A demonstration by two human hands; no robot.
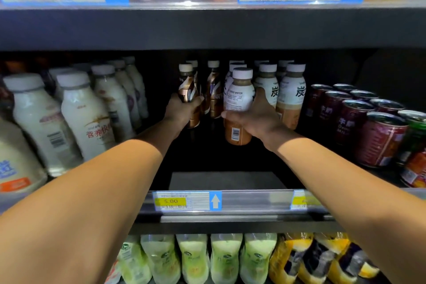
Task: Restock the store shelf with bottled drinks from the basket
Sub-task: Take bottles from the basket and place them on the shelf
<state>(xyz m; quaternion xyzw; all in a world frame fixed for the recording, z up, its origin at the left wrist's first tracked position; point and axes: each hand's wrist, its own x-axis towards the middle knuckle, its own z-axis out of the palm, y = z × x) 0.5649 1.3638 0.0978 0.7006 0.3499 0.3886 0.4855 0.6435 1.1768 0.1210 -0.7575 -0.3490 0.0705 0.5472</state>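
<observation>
Both my arms reach deep into the middle shelf (226,180). My left hand (183,109) grips a brown-and-gold labelled bottle (187,85) with a white cap, next to two like bottles behind it. My right hand (254,116) grips a white-labelled bottle of tan drink (238,99), its barcode facing me, standing in front of a row of like bottles (291,90) to its right. The basket is out of view.
White milk-drink bottles (85,110) fill the shelf's left side; dark red cans (378,136) stand at the right. A price rail (214,200) runs along the shelf front, with pale green and yellow bottles (193,258) on the shelf below. The upper shelf edge (212,27) hangs overhead.
</observation>
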